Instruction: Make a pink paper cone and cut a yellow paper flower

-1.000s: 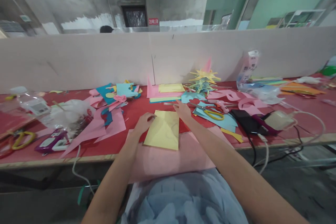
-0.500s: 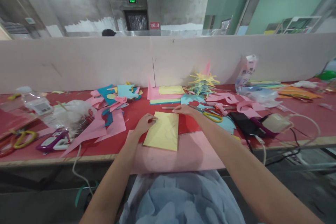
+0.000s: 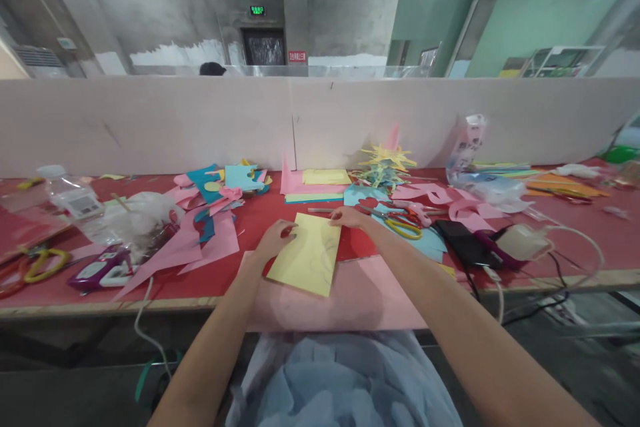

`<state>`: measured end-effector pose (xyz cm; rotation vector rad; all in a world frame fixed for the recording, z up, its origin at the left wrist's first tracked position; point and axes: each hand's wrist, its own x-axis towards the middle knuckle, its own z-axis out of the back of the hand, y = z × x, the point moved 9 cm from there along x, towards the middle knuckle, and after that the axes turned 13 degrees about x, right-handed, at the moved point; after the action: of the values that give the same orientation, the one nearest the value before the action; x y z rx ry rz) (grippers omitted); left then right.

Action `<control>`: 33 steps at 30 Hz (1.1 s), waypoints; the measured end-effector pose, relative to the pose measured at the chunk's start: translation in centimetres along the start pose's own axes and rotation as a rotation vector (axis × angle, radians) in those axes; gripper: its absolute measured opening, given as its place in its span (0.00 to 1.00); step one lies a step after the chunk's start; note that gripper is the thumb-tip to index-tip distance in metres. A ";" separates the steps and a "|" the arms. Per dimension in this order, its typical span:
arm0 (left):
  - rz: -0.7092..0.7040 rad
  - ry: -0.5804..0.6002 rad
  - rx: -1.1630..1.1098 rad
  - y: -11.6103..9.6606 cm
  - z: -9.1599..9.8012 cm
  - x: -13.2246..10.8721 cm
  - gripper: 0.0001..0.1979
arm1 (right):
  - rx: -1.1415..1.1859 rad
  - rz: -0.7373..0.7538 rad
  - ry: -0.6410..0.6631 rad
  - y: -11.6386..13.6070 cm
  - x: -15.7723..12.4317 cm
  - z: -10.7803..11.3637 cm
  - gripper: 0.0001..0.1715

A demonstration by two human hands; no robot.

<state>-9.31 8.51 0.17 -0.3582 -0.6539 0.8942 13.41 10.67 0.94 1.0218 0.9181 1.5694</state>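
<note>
A sheet of yellow paper [image 3: 304, 257] with faint curved pencil-like lines on its right part lies slanted in front of me. My left hand [image 3: 276, 240] is curled at its upper left edge, the fingertips on the paper. At the top right corner, my right hand [image 3: 347, 217] pinches the sheet between thumb and fingers. Under its near end is a large pink sheet [image 3: 370, 293] along the table's front edge. A thin grey stick [image 3: 320, 210] lies just beyond the paper, partly hidden by my right hand.
Scissors with yellow and red handles [image 3: 404, 228] and a black phone [image 3: 465, 243] lie to the right. Paper scraps [image 3: 213, 240], a plastic bottle [image 3: 70, 193] and a purple device [image 3: 100, 270] are on the left. Behind stand stacked sheets [image 3: 325, 177] and a pale partition [image 3: 200, 120].
The yellow paper has turned slightly, its near end swinging left and towards me. Both hands stay at its upper edges, the right one a little lower in view. The camera view has tilted up slightly.
</note>
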 end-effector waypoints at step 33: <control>0.326 0.069 -0.964 1.0 -1.2 -0.2 0.21 | 0.614 0.162 -0.658 -3.7 -4.7 4.1 0.26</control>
<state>-9.16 8.91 -1.34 -1.3824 -0.9532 0.8149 19.10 7.14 -1.80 1.9395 0.8639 0.9519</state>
